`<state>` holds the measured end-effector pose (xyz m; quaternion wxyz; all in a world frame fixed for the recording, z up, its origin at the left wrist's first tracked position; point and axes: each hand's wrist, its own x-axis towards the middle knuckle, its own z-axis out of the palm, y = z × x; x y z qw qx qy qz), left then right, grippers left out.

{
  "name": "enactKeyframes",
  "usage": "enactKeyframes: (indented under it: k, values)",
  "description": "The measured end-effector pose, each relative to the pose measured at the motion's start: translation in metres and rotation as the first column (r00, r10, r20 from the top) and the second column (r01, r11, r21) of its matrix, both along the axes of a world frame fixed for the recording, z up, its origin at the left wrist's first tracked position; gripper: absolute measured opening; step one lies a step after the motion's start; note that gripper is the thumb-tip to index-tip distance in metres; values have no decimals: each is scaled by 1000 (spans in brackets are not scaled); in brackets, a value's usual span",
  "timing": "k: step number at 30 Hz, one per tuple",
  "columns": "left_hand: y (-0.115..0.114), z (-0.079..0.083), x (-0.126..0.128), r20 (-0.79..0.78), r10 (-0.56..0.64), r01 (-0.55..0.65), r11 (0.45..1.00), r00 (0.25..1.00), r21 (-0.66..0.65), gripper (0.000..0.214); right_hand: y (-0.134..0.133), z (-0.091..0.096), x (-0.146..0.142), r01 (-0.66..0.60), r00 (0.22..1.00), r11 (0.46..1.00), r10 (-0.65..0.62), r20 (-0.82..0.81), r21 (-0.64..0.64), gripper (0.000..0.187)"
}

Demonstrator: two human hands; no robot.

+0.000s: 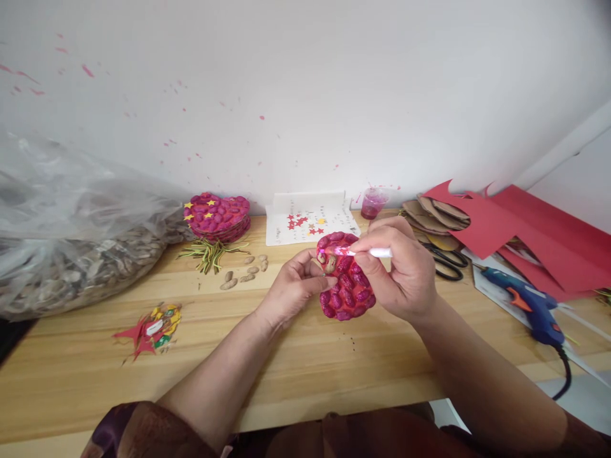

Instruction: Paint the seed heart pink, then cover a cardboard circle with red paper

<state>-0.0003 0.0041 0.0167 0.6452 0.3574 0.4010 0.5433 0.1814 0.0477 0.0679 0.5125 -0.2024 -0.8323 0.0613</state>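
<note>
My left hand [296, 287] grips the left edge of a red craft disc [351, 296] covered with magenta-painted peanuts, thumb over its front. One or two peanuts [329, 264] at its upper left still show bare tan shell. My right hand [398, 270] pinches a white-handled paintbrush [379, 252], pointing left. Its pink-stained tip lies over the peanuts at the disc's upper left. Behind the disc, a plastic cup [373, 202] of magenta paint stands against the wall. Several loose unpainted peanuts [248, 277] lie left of my left hand.
A stack of painted peanut discs [224, 219] with yellow stars stands back left, beside a large plastic bag of peanuts [95, 254]. White paper [281, 236] bears small stars. At right are black scissors [451, 267], cardboard discs [429, 216], red paper [548, 235] and a blue glue gun [529, 302].
</note>
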Motion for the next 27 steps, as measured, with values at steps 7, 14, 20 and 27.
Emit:
enactKeyframes:
  k: [7, 14, 20, 27]
  values:
    - [1, -4, 0, -7, -14, 14, 1000, 1000, 9, 39, -1, 2, 0, -11, 1000, 1000, 11, 7, -10, 9]
    - [1, -5, -1, -40, -6, 7, 1000, 999, 21, 41, -1, 1, 0, -11, 1000, 1000, 11, 11, -6, 9]
    - [2, -2, -1, -43, 22, -22, 1000, 999, 19, 42, -3, 3, 0, -12, 999, 1000, 13, 37, -14, 7]
    - [2, -5, -1, -80, 9, -8, 1000, 997, 16, 41, -1, 1, 0, 19, 1000, 1000, -19, 13, -10, 9]
